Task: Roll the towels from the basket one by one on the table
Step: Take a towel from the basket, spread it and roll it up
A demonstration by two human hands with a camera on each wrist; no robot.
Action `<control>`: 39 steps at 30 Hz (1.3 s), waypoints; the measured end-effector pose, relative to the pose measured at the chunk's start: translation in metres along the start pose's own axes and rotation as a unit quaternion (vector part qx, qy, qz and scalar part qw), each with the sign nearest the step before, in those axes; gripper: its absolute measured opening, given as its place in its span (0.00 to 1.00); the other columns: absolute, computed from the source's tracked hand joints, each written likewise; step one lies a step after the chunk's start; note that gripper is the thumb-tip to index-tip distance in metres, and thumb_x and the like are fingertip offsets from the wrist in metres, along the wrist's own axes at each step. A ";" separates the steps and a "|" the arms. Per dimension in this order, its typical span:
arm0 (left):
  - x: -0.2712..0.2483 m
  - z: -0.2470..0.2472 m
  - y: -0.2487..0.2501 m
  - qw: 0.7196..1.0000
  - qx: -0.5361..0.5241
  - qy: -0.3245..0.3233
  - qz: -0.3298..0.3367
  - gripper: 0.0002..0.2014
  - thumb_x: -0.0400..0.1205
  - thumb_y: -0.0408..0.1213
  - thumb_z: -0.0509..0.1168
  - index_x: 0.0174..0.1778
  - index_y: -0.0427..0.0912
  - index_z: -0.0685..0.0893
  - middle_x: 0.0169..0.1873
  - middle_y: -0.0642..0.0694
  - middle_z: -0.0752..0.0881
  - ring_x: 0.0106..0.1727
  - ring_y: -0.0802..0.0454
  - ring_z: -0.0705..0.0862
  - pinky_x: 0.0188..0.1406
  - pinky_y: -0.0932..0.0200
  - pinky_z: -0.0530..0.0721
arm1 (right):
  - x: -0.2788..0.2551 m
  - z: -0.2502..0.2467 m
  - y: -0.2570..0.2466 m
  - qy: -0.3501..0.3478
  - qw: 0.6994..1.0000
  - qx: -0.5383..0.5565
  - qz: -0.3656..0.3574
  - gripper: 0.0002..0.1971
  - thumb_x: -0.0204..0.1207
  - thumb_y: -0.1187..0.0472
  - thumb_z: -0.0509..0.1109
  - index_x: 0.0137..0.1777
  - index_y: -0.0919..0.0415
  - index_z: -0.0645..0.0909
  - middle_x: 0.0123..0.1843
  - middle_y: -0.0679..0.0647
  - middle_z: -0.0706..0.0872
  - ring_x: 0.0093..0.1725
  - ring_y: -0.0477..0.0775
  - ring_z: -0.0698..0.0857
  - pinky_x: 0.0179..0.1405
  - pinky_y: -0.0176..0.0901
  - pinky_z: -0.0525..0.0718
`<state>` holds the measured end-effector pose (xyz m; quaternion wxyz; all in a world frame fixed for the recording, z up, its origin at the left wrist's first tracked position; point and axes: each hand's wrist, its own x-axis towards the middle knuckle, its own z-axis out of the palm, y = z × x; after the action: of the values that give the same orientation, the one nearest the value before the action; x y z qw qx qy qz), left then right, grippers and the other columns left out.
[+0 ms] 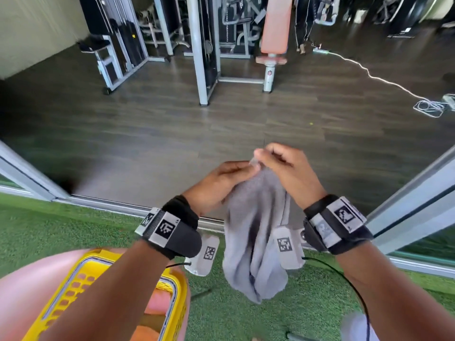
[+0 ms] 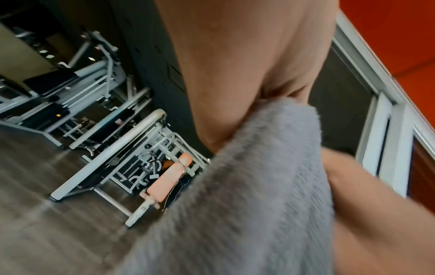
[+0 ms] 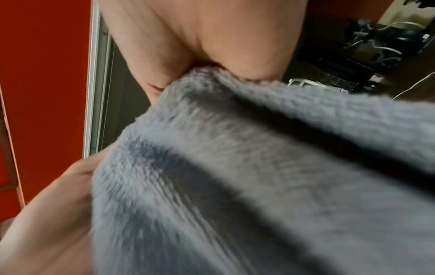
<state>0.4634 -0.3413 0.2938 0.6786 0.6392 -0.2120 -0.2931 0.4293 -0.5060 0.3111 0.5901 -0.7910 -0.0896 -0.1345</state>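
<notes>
Green artificial turf (image 1: 246,316) covers the near ground, with a yellow basket (image 1: 81,279) at lower left. Above it, 1 grey towel (image 1: 256,232) hangs bunched between both wrists. The left hand (image 1: 219,183) and right hand (image 1: 288,168) pinch its top edge, fingers curled, raised side by side. Beyond lie dark wood flooring (image 1: 172,124) and gym machines (image 1: 204,45).

Basket (image 1: 170,284) (yellow) below left forearm

Gym machines (image 1: 209,40) on dark wood floor (image 1: 172,124) (green turf (image 1: 246,303) nearer)
</notes>
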 end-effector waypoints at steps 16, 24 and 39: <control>0.028 -0.020 0.023 0.972 -0.133 0.163 0.108 0.10 0.83 0.37 0.64 0.36 0.40 0.78 0.34 0.40 0.79 0.37 0.49 0.78 0.38 0.58 0.78 | -0.009 0.001 0.026 -0.040 0.996 -0.041 0.066 0.22 0.82 0.51 0.67 0.31 0.62 0.69 0.30 0.46 0.66 0.32 0.42 0.67 0.32 0.43 0.65; 0.023 -0.002 0.019 0.978 -0.113 0.134 0.115 0.12 0.82 0.36 0.64 0.49 0.29 0.85 0.47 0.33 0.86 0.50 0.41 0.84 0.58 0.46 0.81 | 0.014 -0.005 0.003 -0.014 0.998 -0.061 0.000 0.22 0.83 0.59 0.67 0.28 0.51 0.64 0.25 0.40 0.62 0.28 0.37 0.61 0.27 0.32 0.61; 0.014 -0.030 0.032 0.967 -0.056 0.202 0.146 0.18 0.84 0.44 0.64 0.34 0.35 0.74 0.32 0.41 0.76 0.37 0.49 0.75 0.43 0.56 0.76 | -0.020 0.017 0.039 -0.067 0.996 -0.040 0.046 0.19 0.85 0.59 0.63 0.32 0.60 0.65 0.32 0.47 0.62 0.33 0.41 0.63 0.30 0.36 0.62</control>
<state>0.4978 -0.3277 0.3218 0.7777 0.6082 -0.1444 -0.0672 0.4235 -0.5007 0.2644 0.5566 -0.8243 -0.0870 -0.0572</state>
